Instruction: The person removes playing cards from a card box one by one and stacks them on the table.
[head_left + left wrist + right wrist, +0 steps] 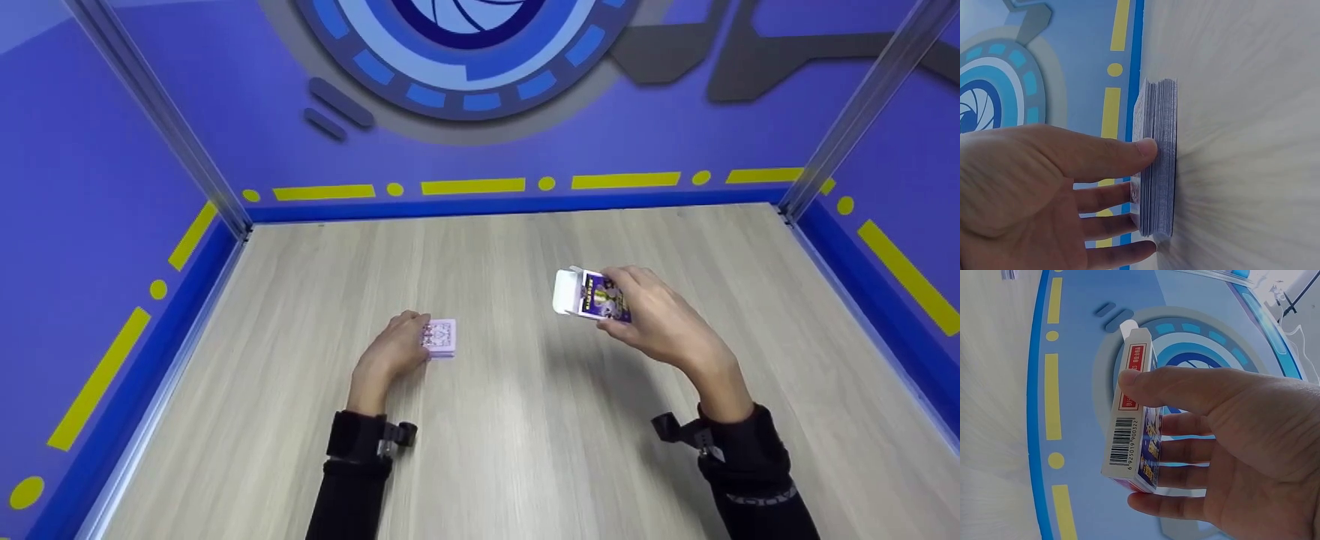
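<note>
A deck of playing cards (pixel 442 337) with a pale patterned back lies flat on the table, left of the middle. My left hand (pixel 391 346) holds it from the left, the thumb pressed to the near edge of the stack (pixel 1163 169) and the fingers at its far side. Raised above the table to the right, my right hand (pixel 664 319) grips a printed card box (pixel 606 298) between thumb and fingers. The box's open end faces left, its white flap (pixel 566 291) folded out. A barcode (pixel 1122 441) shows on one narrow side.
The wood-grain table (pixel 495 450) is bounded by a blue back wall (pixel 480 161) and blue side walls with yellow dashes. Metal posts (pixel 161 112) stand at the corners. Each wrist wears a black band with a small camera (pixel 406 433).
</note>
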`<action>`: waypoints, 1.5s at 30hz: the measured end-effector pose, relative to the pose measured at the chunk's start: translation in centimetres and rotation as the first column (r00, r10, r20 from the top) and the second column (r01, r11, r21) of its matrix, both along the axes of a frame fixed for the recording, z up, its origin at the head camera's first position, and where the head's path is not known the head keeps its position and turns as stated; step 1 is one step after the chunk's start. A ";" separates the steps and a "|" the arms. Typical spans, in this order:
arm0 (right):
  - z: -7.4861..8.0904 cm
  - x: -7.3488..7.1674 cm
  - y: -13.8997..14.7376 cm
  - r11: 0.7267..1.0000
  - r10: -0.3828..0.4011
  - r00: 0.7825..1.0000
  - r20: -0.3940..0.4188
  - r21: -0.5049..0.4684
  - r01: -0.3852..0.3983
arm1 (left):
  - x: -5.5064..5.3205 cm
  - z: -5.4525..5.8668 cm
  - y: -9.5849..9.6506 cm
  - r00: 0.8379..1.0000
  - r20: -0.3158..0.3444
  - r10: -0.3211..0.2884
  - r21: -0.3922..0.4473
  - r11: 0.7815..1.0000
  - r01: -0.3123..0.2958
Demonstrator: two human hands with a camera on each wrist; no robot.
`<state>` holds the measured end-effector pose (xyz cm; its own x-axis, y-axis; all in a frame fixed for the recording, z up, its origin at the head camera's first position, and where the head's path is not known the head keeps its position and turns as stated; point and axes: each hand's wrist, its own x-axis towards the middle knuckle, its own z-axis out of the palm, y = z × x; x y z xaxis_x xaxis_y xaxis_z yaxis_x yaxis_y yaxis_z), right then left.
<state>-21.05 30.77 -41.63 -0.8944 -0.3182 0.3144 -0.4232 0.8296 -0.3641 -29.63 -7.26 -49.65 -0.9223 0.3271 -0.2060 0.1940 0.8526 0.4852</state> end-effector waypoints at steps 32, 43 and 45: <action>-0.1 -0.1 -0.1 1.000 0.004 1.000 -0.005 0.004 -0.004 | 0.0 0.8 -0.7 0.998 -0.027 0.055 0.104 0.993 -0.051; -0.1 -0.1 -0.5 1.000 0.011 1.000 -0.028 0.008 -0.010 | 3.1 5.0 4.1 0.811 -0.568 0.140 0.372 0.922 0.102; -0.1 0.0 -0.8 1.000 0.011 1.000 -0.028 0.001 -0.011 | 4.2 5.8 5.1 0.781 -0.608 0.141 0.406 0.901 0.154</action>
<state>-21.04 29.96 -41.70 -0.8818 -0.3282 0.3387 -0.4421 0.8252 -0.3515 -25.45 -2.17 -43.83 -0.7946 0.2496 0.5534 0.5766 0.5956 0.5593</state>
